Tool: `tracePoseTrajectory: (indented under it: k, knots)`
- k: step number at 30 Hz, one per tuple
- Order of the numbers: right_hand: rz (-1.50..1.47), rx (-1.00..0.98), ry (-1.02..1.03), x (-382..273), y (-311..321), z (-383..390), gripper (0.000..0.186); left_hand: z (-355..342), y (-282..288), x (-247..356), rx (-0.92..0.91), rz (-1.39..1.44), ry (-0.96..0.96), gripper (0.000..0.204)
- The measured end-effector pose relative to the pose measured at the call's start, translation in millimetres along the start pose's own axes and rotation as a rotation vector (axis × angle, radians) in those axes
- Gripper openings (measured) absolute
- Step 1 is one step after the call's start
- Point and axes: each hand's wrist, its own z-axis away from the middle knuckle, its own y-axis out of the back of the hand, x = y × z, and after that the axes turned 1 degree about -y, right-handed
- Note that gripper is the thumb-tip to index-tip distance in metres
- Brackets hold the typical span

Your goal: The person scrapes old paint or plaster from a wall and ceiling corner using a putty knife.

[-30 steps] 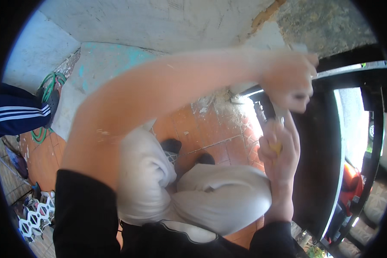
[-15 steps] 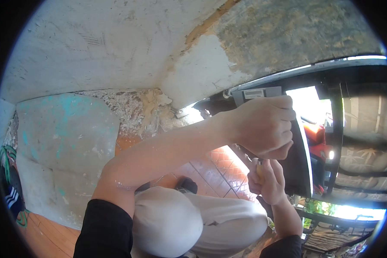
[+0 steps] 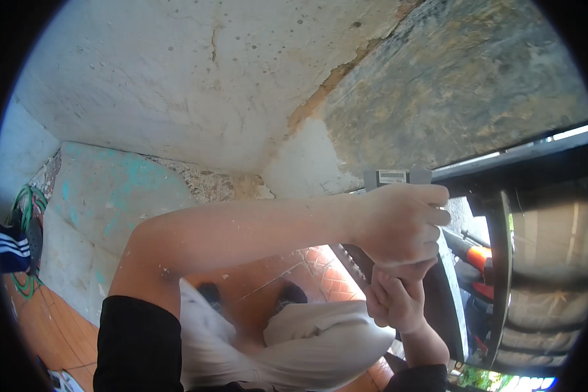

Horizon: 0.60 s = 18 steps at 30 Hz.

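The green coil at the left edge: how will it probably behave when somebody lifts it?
The green coil would probably flop, since it already bends in rounded loops. Its strands look thin, so it may be fairly light. It could snag on the dark shoe, which appears among the loops.

l fist (image 3: 400,222) prob. nearer r hand (image 3: 398,300)

wide fisheye view from the wearer's head, facing down and forward, fingers (image 3: 438,215) near, wall (image 3: 170,85) farther off
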Motion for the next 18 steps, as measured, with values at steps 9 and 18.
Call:
tracePoseTrajectory:
  k: [9,18]
  knots:
    - [0.092,-0.031,0.001,15.1,-2.5,-27.3,0.02,39.1,-3.4,-5.7,-0.031,-0.078,-0.011,0.03]
    - [0.042,0.206,0.094,28.9,-30.3,-27.9,0.025,43.6,0.9,-11.2,0.043,0.006,-0.004,0.029]
